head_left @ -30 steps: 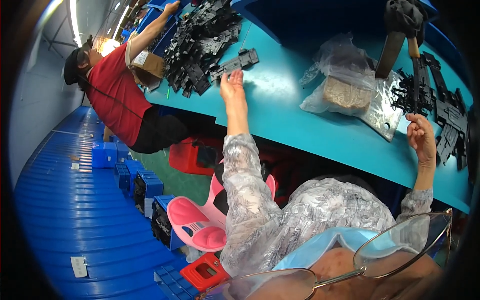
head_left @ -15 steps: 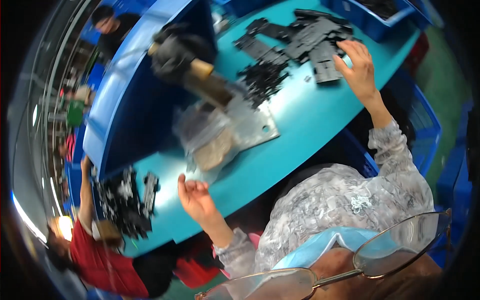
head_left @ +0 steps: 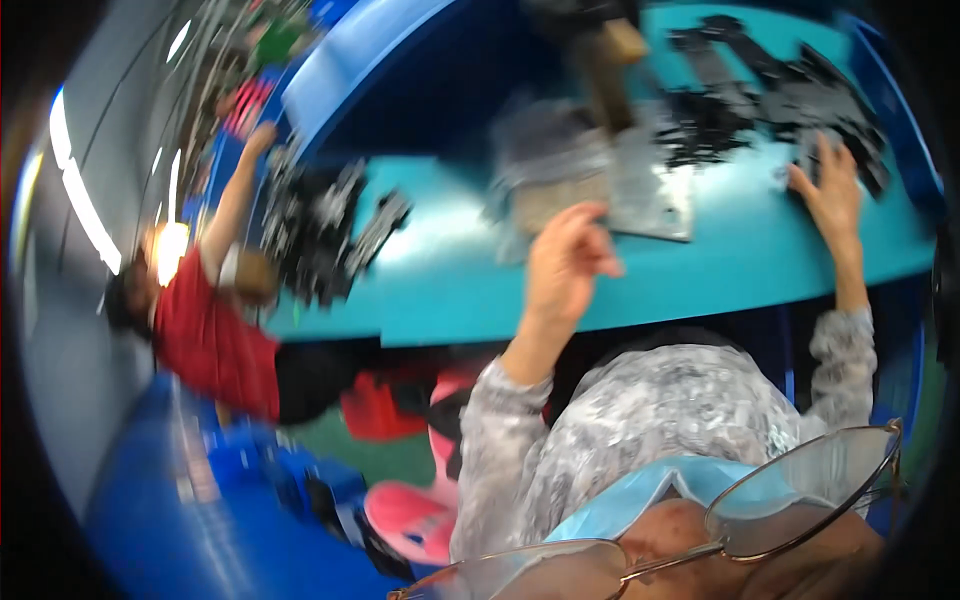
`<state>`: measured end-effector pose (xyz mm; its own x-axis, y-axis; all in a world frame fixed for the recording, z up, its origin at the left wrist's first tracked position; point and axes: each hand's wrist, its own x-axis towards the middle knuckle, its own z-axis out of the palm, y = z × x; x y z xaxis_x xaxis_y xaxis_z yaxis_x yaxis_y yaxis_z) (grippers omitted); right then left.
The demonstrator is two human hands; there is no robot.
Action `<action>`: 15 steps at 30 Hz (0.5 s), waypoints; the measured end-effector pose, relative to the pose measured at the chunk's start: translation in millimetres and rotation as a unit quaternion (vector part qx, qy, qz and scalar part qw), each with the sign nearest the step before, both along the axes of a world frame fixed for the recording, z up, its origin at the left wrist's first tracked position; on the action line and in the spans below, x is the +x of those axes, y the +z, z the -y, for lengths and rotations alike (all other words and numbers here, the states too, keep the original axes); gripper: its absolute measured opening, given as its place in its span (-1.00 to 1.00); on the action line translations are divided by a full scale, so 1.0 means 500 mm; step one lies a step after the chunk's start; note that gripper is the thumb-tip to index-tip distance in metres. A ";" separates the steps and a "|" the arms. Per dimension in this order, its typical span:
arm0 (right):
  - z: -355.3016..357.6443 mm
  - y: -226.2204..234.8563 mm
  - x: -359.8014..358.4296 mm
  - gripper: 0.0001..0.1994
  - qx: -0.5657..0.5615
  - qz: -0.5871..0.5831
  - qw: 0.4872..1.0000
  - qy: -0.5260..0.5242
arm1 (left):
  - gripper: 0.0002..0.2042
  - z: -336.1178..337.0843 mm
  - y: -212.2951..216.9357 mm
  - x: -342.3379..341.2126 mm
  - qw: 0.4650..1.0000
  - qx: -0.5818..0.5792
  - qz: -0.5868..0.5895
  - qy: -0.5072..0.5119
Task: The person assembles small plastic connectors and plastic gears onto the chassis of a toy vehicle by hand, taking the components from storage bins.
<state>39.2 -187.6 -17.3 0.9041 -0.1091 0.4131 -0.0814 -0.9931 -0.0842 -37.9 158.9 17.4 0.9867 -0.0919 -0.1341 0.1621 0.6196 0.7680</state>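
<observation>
Black parts, right-hand heap (head_left: 825, 105): dark flat pieces, overlapping; on the table (head_left: 450, 295), toward its right end; nearest piece under the right fingertips.
Right hand (head_left: 830, 190): forearm nearly upright from the lower edge; palm down, fingers stretched forward, thumb set apart from them; at the heap's near edge; whether it has gripped a piece, cannot tell for blur.
Left hand (head_left: 568, 262): raised by the table's front edge, wrist slanting up and rightward; fingers half bent, thumb and forefinger apart; just before the plastic bag.
Plastic bag (head_left: 560, 160): clear, a brown block inside; lies beside the metal plate (head_left: 655, 195).
Small black bits (head_left: 705, 125): loose pile; between metal plate and right-hand heap.
Blade tool (head_left: 605, 90): wooden grip, blurred; behind the bag.
Left-hand heap (head_left: 310, 230): more black parts; near a co-worker in red (head_left: 215, 335), one arm stretched forward.
Seat (head_left: 410, 510): pink; below the table's edge.
</observation>
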 end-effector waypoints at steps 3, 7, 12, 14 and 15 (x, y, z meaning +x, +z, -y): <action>0.024 -0.049 0.035 -0.38 0.080 0.000 0.997 -0.001 | -0.78 0.013 0.013 -0.030 0.998 -0.034 -0.019 -0.044; 0.048 -0.088 0.070 -0.34 0.096 0.003 0.994 -0.045 | -0.80 0.023 -0.015 -0.026 0.994 -0.077 -0.053 -0.058; 0.052 -0.005 0.016 -0.37 -0.014 -0.027 0.999 -0.030 | -0.82 0.034 -0.035 -0.033 0.988 -0.098 -0.032 -0.118; 0.043 0.030 0.002 -0.38 -0.018 -0.058 0.998 -0.031 | -0.82 0.042 -0.037 -0.033 0.984 -0.114 -0.039 -0.128; 0.031 0.044 -0.002 -0.37 -0.006 -0.055 0.998 -0.026 | -0.82 0.045 -0.045 -0.035 0.983 -0.122 -0.048 -0.128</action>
